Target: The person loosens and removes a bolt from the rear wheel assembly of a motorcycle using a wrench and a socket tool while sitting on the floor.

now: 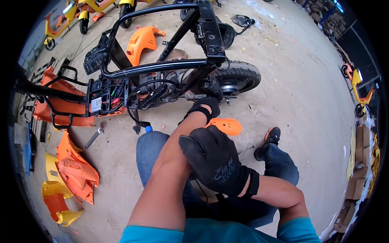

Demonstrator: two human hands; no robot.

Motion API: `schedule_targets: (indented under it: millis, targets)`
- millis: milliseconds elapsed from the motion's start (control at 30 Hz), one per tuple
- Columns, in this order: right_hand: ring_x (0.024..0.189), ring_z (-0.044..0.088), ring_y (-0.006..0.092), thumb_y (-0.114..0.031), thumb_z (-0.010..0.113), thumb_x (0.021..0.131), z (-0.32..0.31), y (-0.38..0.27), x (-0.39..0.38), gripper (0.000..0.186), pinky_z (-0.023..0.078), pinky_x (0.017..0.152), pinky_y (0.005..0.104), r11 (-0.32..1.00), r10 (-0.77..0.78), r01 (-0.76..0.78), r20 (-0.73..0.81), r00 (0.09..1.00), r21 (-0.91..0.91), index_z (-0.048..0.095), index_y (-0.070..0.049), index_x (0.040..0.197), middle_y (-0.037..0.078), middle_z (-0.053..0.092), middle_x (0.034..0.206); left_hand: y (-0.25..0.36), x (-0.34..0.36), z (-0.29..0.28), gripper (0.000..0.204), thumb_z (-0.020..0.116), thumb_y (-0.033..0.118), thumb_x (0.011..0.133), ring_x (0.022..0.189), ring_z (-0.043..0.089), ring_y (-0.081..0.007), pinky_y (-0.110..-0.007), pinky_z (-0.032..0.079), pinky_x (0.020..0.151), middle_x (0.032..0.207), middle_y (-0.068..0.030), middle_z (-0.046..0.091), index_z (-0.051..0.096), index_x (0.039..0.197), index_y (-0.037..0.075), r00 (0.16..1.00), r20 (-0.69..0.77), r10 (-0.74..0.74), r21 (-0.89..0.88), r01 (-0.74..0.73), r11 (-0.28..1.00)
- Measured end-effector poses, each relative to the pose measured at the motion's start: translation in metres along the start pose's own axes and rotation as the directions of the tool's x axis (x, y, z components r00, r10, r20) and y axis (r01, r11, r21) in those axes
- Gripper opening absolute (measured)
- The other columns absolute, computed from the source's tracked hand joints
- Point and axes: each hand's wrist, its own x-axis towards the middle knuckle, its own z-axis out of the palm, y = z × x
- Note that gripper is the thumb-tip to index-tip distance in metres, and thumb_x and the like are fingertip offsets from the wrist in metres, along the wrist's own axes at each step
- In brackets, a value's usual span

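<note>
Just below the rear shock absorber [213, 87] of a stripped black scooter frame [158, 67], my left hand [209, 107] in a black glove is curled. Its fingertips are hidden, and what they hold does not show. My right hand [214, 160], also black-gloved, crosses against my left forearm [172, 162] with its fingers bent in; anything inside them is out of sight. The rear wheel [242, 77] lies just beyond my left hand. Flat on the floor between my hands and the wheel is an orange plastic cover [226, 126].
Orange and yellow body panels [77, 172] lie at left, with an adjustable wrench [95, 135] nearby. Another orange panel [142, 42] is behind the frame. Yellow scooters [83, 16] stand far left, and cardboard boxes [356, 182] line the right side.
</note>
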Motion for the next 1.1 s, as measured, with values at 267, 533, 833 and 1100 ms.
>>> schedule_targets:
  millis: [267, 533, 833, 1100]
  targets:
    - [0.081, 0.054, 0.0232, -0.011, 0.064, 0.071, -0.003, -0.007, 0.008, 0.035, 0.048, 0.066, 0.0339, 0.993, -0.030, 0.046, -0.144, 0.989, 0.109, 0.062, -0.007, 0.106, 0.009, 0.055, 0.097, 0.008, 0.010, 0.019, 0.044, 0.056, 0.020, 0.078, 0.116, 0.057, -0.0330, -0.041, 0.045, 0.098, 0.124, -0.0215, 0.059, 0.063, 0.118, 0.002, 0.993, 0.115, -0.014, 0.109, 0.001, 0.994]
    - [0.081, 0.052, 0.0249, -0.014, 0.063, 0.072, 0.018, 0.019, 0.011, 0.032, 0.044, 0.068, 0.0380, 0.995, 0.025, 0.008, -0.340, 0.940, 0.096, 0.063, -0.006, 0.103, 0.010, 0.055, 0.096, -0.045, 0.046, 0.051, 0.039, 0.057, 0.029, 0.078, 0.103, 0.061, -0.0374, -0.042, 0.048, 0.090, 0.107, -0.0247, 0.064, 0.068, 0.102, 0.001, 0.996, 0.086, 0.034, 0.177, -0.049, 0.983]
    - [0.082, 0.050, 0.0246, -0.017, 0.063, 0.071, 0.027, 0.033, 0.018, 0.030, 0.042, 0.066, 0.0394, 0.998, 0.038, -0.053, -0.343, 0.938, -0.035, 0.062, -0.006, 0.099, 0.008, 0.053, 0.095, -0.066, 0.053, 0.048, 0.044, 0.059, 0.026, 0.076, 0.110, 0.059, -0.0368, -0.041, 0.047, 0.093, 0.115, -0.0253, 0.062, 0.065, 0.110, -0.001, 0.987, 0.161, 0.010, 0.272, -0.054, 0.961]
    - [0.088, 0.053, 0.0302, -0.019, 0.064, 0.070, 0.021, 0.003, 0.000, 0.027, 0.046, 0.066, 0.0418, 0.998, 0.024, 0.000, -0.434, 0.901, 0.055, 0.062, -0.003, 0.092, 0.013, 0.054, 0.095, -0.054, 0.081, 0.076, 0.047, 0.060, 0.023, 0.073, 0.113, 0.058, -0.0370, -0.039, 0.047, 0.093, 0.118, -0.0271, 0.060, 0.064, 0.112, -0.002, 0.983, 0.176, 0.053, 0.217, -0.091, 0.972]
